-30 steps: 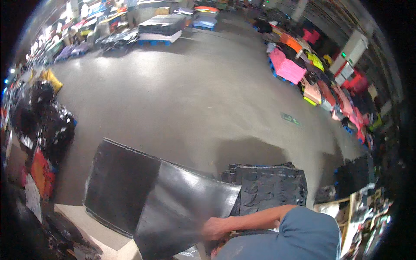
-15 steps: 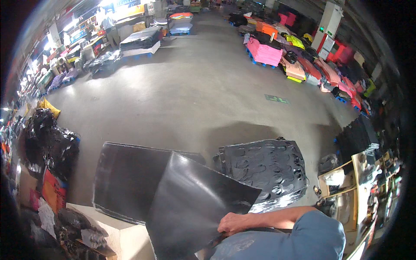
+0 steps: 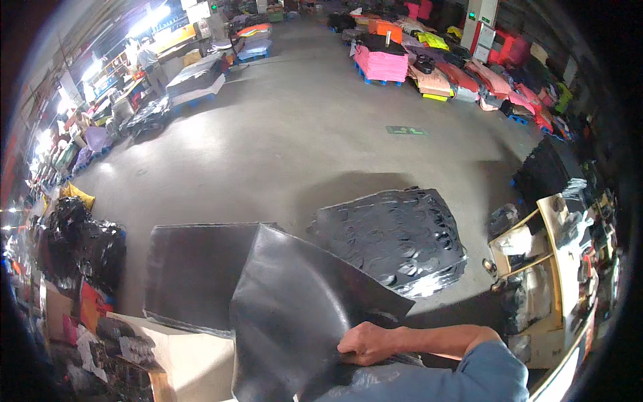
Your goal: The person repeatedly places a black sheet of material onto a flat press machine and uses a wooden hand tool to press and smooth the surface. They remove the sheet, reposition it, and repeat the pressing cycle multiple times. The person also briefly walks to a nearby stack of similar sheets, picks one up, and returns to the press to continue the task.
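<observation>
A large smooth black sheet (image 3: 288, 301), rubbery or leathery in look, hangs bowed in front of me. My right hand (image 3: 365, 343) is closed on its lower right edge, the forearm reaching in from the right below a blue-grey sleeve. Behind and to the left lies a stack of flat black sheets (image 3: 191, 275), partly covered by the one I hold. Right of that, a pile of black sheets with cut-out shapes (image 3: 395, 238) rests on the floor; the held sheet's corner overlaps its near side. My left hand does not show.
At my lower left stands a pale box or panel (image 3: 194, 362), beside black plastic-wrapped bundles (image 3: 80, 251). A wooden rack (image 3: 552, 254) with bagged items is on the right. Farther off are a pink stack (image 3: 380, 65) on a blue pallet and a grey floor (image 3: 268, 134).
The view has shifted, so the far stacks sit higher and more to the left. The held sheet bows more, its right corner slightly lower. My right hand keeps its grip.
</observation>
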Tool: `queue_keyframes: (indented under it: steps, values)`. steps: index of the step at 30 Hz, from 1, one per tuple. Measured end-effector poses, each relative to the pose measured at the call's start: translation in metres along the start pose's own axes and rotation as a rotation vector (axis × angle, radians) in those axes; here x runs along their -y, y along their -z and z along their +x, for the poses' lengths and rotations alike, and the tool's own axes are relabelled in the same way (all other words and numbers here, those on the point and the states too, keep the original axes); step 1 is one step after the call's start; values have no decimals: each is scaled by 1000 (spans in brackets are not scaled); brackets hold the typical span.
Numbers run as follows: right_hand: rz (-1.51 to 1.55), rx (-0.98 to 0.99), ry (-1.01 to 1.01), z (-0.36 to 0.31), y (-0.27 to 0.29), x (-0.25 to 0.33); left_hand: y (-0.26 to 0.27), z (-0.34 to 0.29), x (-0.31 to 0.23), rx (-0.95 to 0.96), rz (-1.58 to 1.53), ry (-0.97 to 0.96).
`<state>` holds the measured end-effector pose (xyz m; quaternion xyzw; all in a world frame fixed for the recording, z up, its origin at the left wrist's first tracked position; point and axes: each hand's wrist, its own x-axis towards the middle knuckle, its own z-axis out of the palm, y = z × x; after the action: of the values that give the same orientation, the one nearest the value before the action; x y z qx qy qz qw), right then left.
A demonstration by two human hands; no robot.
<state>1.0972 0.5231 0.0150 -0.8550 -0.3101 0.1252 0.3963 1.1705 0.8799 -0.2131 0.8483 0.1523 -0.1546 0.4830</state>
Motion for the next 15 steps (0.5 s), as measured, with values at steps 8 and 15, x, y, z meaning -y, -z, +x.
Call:
queue_keyframes:
  steps: [8, 15]
  values:
    - [321, -96, -144, -122, 61, 86, -44, -26, -182, -37, -149, -500]
    - [499, -566, -165, -189, 66, 137, -207, -62, -324, 366, -100, -752]
